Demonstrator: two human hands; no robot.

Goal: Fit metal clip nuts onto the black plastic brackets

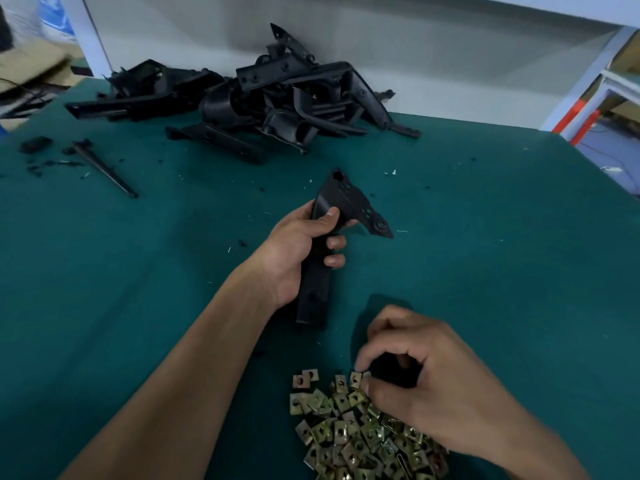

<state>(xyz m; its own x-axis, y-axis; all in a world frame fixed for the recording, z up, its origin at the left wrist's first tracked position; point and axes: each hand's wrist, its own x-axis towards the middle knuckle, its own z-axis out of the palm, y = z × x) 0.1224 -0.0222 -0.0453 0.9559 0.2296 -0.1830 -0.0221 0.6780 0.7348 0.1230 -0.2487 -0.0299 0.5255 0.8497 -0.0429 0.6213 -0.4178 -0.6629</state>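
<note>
Head view: left hand (298, 247) grips 1 black bracket (341, 216) just beyond the clip nut pile (360, 434). Right hand (426, 386), fingers curled, pinches at the pile's far edge; whether a nut is held, unclear. Advice: isolate 1 nut, open side toward bracket edge.

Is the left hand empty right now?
No, the left hand grips a black plastic bracket around its middle, holding it above the green table.

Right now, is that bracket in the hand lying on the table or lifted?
Lifted: the left hand grips the bracket, fingers curled around it.
</note>
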